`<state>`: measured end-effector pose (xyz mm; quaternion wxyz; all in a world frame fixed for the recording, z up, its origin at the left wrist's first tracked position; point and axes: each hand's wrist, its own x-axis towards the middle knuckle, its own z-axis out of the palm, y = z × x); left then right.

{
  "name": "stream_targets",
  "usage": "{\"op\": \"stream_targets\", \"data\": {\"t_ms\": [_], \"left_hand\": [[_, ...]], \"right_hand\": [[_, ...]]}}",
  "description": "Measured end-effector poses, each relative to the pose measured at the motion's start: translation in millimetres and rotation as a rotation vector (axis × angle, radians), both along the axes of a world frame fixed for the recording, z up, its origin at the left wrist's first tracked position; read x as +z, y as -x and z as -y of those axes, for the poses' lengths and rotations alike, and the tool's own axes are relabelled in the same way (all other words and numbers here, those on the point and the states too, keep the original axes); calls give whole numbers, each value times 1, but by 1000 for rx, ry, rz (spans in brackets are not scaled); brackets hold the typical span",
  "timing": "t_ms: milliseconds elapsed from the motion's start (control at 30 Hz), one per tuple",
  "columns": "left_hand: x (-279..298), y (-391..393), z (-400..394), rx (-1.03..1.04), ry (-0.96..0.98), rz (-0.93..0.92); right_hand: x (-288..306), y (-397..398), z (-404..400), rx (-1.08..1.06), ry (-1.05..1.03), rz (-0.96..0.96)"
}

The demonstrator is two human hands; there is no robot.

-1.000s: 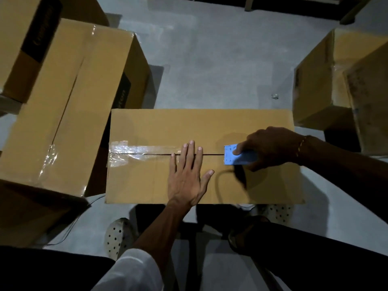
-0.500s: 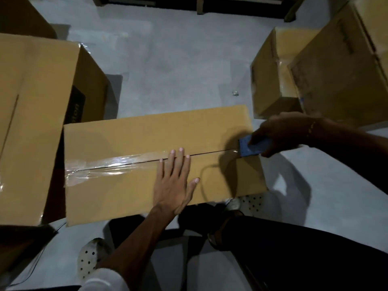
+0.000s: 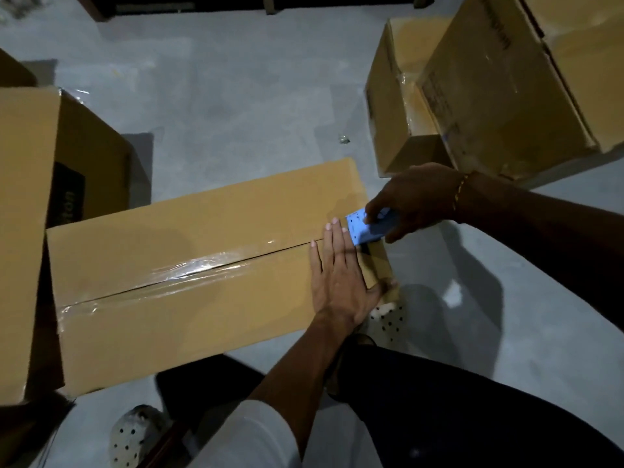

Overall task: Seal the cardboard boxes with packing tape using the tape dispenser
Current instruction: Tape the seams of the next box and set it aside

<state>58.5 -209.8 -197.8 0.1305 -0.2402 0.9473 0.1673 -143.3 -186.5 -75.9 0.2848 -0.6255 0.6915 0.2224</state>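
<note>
A large carton point(image 3: 23, 231) stood at the left edge. Beside it, the long cardboard box point(image 3: 189, 265) lay on the floor point(image 3: 236, 96), clear tape point(image 3: 189, 270) along its seam. Left hand point(image 3: 341, 282) lay flat, fingers straight, pressing the box top near its right end. Right hand point(image 3: 415, 201) gripped the blue tape dispenser point(image 3: 363, 229) at that end. Two stacked boxes point(image 3: 489, 89) sat far right.

Under my palm, the long brown matt cardboard box point(image 3: 209, 228); glossy, wrinkled clear plastic tape point(image 3: 202, 268) along its seam; smooth blue plastic tape dispenser point(image 3: 366, 229).
</note>
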Motion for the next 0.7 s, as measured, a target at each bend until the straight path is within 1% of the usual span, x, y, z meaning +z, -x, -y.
{"op": "stream_targets", "data": {"t_ms": [100,267,400,467,567,700], "left_hand": [[-2,-3,-1,29,-16,-47],[-5,-6,4,-27,-3,-69],[-10,-3,7,-65,27,-70],[-10,-3,7,-64,37,-72],[-8,-2,7,-60,42,-77],[-9,-5,7,-77,41,-60]], "right_hand": [[-2,2,-11,-1,-10,-6],[-2,7,-27,-41,-50,-1],[5,29,-42,-128,-175,67],[11,39,-53,-169,-210,66],[8,39,-62,-180,-172,35],[-9,24,-56,-142,-113,12]]}}
